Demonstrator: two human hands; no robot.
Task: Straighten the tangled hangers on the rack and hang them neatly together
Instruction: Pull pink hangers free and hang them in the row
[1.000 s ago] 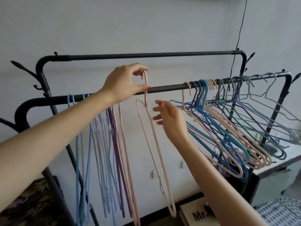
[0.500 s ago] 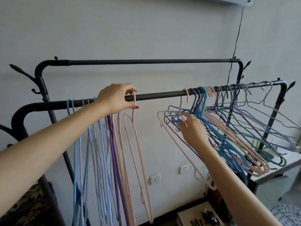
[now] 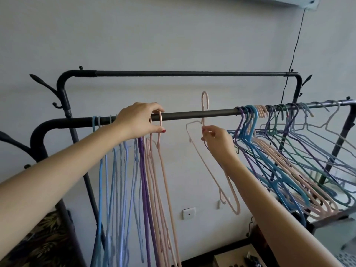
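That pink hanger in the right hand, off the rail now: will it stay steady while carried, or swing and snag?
The pink hanger looks thin and probably light; the right hand holds it by a pinch below the hook. Held there, its long frame hangs tilted and will likely swing. Its open hook could catch the rail or the tangled hangers.

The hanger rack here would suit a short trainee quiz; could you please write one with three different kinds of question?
1. True or false: the pink hanger in the right hand is hooked on the front rail.
2. Which hand grips a hanger hook already on the rail: A left, B right?
3. Fill in: the tangled hangers hang at the rail's ____ end.

Key: 1 false, its hook stands clear above the rail. 2 A, the left hand. 3 right.
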